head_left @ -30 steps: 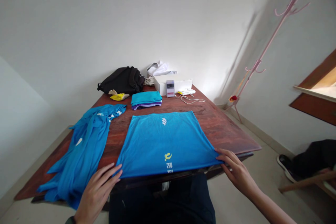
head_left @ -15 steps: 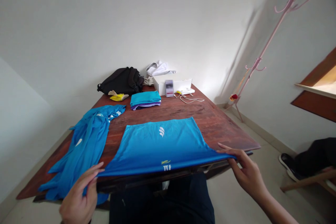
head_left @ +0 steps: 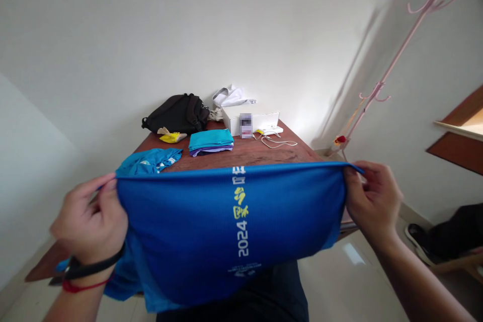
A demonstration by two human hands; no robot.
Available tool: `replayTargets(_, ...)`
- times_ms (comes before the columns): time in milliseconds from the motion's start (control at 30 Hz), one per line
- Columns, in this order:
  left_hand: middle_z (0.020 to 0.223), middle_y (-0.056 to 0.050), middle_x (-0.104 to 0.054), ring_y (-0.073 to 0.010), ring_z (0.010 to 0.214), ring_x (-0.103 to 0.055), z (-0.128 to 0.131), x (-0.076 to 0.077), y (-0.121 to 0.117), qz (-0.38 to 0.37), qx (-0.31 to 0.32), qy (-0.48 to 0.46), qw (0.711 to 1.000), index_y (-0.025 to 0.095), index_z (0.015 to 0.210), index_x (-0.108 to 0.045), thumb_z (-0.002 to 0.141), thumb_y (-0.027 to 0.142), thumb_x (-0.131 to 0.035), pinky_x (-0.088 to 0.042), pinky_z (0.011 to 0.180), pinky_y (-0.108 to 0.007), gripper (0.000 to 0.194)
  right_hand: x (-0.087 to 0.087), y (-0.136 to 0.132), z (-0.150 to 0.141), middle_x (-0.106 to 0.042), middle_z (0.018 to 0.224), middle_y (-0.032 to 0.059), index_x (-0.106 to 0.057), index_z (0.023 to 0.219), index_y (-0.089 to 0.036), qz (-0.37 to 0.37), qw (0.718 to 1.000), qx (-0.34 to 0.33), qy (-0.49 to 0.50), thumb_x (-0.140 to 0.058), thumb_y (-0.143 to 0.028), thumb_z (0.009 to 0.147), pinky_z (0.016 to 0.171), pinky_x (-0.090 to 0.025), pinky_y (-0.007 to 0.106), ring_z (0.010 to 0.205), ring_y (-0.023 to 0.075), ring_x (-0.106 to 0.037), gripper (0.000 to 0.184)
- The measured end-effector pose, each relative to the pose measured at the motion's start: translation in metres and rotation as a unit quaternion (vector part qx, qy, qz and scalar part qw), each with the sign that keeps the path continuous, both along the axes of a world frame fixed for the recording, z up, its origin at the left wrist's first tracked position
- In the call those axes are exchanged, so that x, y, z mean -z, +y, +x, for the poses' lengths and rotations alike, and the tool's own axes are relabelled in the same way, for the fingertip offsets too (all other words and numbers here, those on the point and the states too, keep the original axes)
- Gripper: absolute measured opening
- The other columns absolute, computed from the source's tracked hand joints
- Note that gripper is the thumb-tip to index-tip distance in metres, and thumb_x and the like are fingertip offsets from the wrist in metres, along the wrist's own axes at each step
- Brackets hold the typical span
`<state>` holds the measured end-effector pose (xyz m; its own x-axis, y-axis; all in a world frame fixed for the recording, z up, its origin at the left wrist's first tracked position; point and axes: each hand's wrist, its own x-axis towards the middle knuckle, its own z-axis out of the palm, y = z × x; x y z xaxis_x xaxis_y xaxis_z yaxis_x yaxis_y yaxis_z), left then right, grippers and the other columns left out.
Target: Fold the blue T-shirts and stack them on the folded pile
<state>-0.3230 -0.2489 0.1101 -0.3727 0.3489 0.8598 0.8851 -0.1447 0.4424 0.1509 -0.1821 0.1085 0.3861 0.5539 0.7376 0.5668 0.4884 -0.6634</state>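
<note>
Stretched between my two hands is a blue shirt (head_left: 188, 221) with white and yellow printing, "2024" among it. My left hand (head_left: 92, 216) pinches the shirt's upper left corner, a dark band round its wrist. At the other end, my right hand (head_left: 373, 201) grips the upper right corner between thumb and fingers. The shirt's top edge is pulled nearly straight, and its lower part hangs over my lap. Behind it on the left lies a crumpled pile of blue clothes (head_left: 151, 160), partly hidden by the held shirt.
On the wooden table (head_left: 302, 153) sits a folded stack of clothes (head_left: 211, 141). Beyond it are a black backpack (head_left: 175, 113), a white box (head_left: 232, 122) and a white cable (head_left: 277, 142). A pink coat rack (head_left: 402, 37) stands to the right. Someone's shoe (head_left: 418, 241) shows at far right.
Both hands have risen with the blue shirt, lifting it off the table toward me. More of its print now shows. My fingers have closed on its corners.
</note>
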Motion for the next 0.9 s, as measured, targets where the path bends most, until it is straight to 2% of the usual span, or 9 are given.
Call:
replayTargets(33, 0.115, -0.003, -0.072, -0.0308, 0.098, -0.07, -0.001, -0.006, 0.019, -0.027, -0.023, 0.024, 0.999, 0.034, 0.122, -0.066, 0.088, 0.031, -0.057, -0.059, 0.083, -0.046, 0.036, 0.001, 0.018, 0.0, -0.066, 0.09, 0.0059, -0.064, 0.1, -0.022, -0.022, 1.0, -0.003, -0.022, -0.062, -0.044, 0.09, 0.059, -0.048, 0.03, 0.079, 0.0218, -0.064, 0.025)
replayTargets(67, 0.107, -0.004, -0.074, -0.0274, 0.089, -0.072, -0.003, -0.008, 0.04, -0.026, -0.018, 0.038, 0.999, 0.029, 0.112, -0.07, 0.091, 0.032, -0.056, -0.059, 0.081, -0.042, 0.026, 0.004, 0.037, -0.001, -0.067, 0.091, 0.0059, -0.064, 0.1, -0.022, -0.044, 0.998, 0.007, -0.052, -0.06, -0.043, 0.091, 0.063, -0.049, 0.031, 0.082, 0.0229, -0.065, 0.024)
replayTargets(133, 0.102, -0.005, -0.075, -0.0235, 0.091, -0.071, -0.007, 0.002, 0.085, -0.083, 0.044, 0.088, 0.992, 0.022, 0.104, -0.07, 0.095, 0.034, -0.053, -0.056, 0.087, -0.037, 0.023, 0.019, 0.08, -0.006, -0.069, 0.089, 0.006, -0.065, 0.102, -0.021, -0.112, 0.988, 0.002, -0.109, -0.057, -0.039, 0.091, 0.068, -0.049, 0.033, 0.083, 0.0245, -0.066, 0.022)
replayTargets(233, 0.102, -0.008, -0.075, -0.024, 0.093, -0.071, -0.017, 0.04, 0.144, -0.204, 0.088, 0.105, 0.969, 0.019, 0.103, -0.068, 0.097, 0.035, -0.045, -0.054, 0.086, -0.034, 0.028, 0.055, 0.138, -0.019, -0.072, 0.087, 0.0084, -0.066, 0.098, -0.019, -0.247, 0.954, -0.015, -0.168, -0.053, -0.031, 0.09, 0.07, -0.047, 0.033, 0.081, 0.0262, -0.066, 0.019)
replayTargets(333, 0.102, -0.009, -0.075, -0.025, 0.094, -0.07, -0.024, 0.081, 0.182, -0.323, 0.094, 0.109, 0.935, 0.019, 0.1, -0.066, 0.097, 0.033, -0.041, -0.052, 0.085, -0.034, 0.029, 0.091, 0.177, -0.033, -0.074, 0.093, 0.0104, -0.066, 0.101, -0.019, -0.323, 0.923, -0.026, -0.205, -0.052, -0.026, 0.09, 0.071, -0.046, 0.032, 0.085, 0.027, -0.068, 0.019)
replayTargets(400, 0.101, -0.009, -0.075, -0.025, 0.093, -0.07, -0.027, 0.1, 0.195, -0.353, 0.1, 0.114, 0.923, 0.02, 0.098, -0.066, 0.096, 0.032, -0.04, -0.051, 0.084, -0.033, 0.028, 0.108, 0.194, -0.039, -0.075, 0.094, 0.0103, -0.067, 0.101, -0.02, -0.335, 0.917, -0.028, -0.216, -0.053, -0.026, 0.089, 0.071, -0.046, 0.032, 0.086, 0.0274, -0.068, 0.019)
replayTargets(467, 0.101, -0.009, -0.075, -0.0254, 0.093, -0.07, -0.029, 0.109, 0.201, -0.366, 0.099, 0.115, 0.918, 0.02, 0.098, -0.066, 0.096, 0.033, -0.04, -0.051, 0.083, -0.033, 0.029, 0.117, 0.206, -0.041, -0.075, 0.096, 0.0098, -0.067, 0.102, -0.021, -0.336, 0.915, -0.028, -0.223, -0.053, -0.026, 0.09, 0.072, -0.046, 0.032, 0.087, 0.0273, -0.068, 0.019)
replayTargets(667, 0.105, -0.01, -0.074, -0.0265, 0.095, -0.069, -0.042, 0.117, 0.212, -0.388, 0.081, 0.106, 0.912, 0.021, 0.105, -0.067, 0.097, 0.038, -0.038, -0.049, 0.085, -0.034, 0.034, 0.124, 0.234, -0.043, -0.075, 0.096, 0.0101, -0.068, 0.103, -0.021, -0.332, 0.907, -0.031, -0.257, -0.054, -0.03, 0.092, 0.075, -0.046, 0.033, 0.088, 0.0277, -0.068, 0.021)
replayTargets(900, 0.107, -0.008, -0.074, -0.0262, 0.097, -0.069, -0.056, 0.13, 0.225, -0.382, 0.086, 0.101, 0.915, 0.022, 0.105, -0.068, 0.097, 0.04, -0.04, -0.05, 0.086, -0.033, 0.034, 0.135, 0.246, -0.039, -0.075, 0.095, 0.0086, -0.068, 0.107, -0.022, -0.306, 0.911, -0.039, -0.273, -0.053, -0.035, 0.092, 0.076, -0.046, 0.034, 0.088, 0.0279, -0.068, 0.025)
